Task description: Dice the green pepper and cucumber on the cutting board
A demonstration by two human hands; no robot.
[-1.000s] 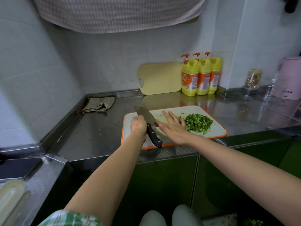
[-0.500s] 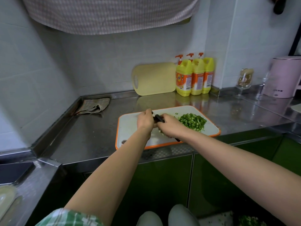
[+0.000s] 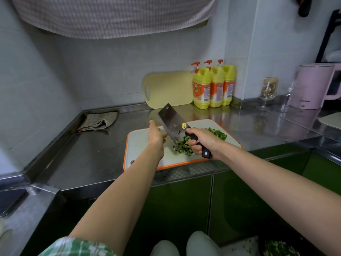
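**Kitchen counter, dicing station: contents, near to far**

Nearest: a green checked sleeve point(image 3: 77, 246) on the left arm, and pale knees point(image 3: 201, 244) at the bottom edge. Green cabinet doors point(image 3: 175, 200) stand under a steel counter point(image 3: 92, 154).

At the counter's front edge lies the cutting board point(image 3: 144, 145), white with an orange rim.

- Right hand point(image 3: 204, 143): fingers are wrapped round the black handle of a cleaver point(image 3: 173, 122). The cleaver is raised off the board and tilted, with the blade pointing up and away to the left. A yellow sticker sits near the handle.
- Left hand point(image 3: 156, 135): the thumb is straight up, and the fingers reach to the blade's lower edge, apparently touching it. They are mostly hidden, so straight or curled cannot be told.
- Small diced pile point(image 3: 182, 147): green and pale bits lie on the board's middle, directly below the blade.
- Heap of diced green point(image 3: 217, 133): it lies at the board's far right, partly behind the right hand.

Farther back:

- Grey cloth point(image 3: 99, 121): crumpled on the counter at the left.
- Yellow board point(image 3: 169, 89): leaning on the tiled wall.
- Three yellow pump bottles point(image 3: 212, 85): just beside the yellow board.
- Stemmed glass point(image 3: 267, 91) and pink kettle point(image 3: 313, 85): at the right.
- Checked fabric point(image 3: 110, 15): hanging overhead.
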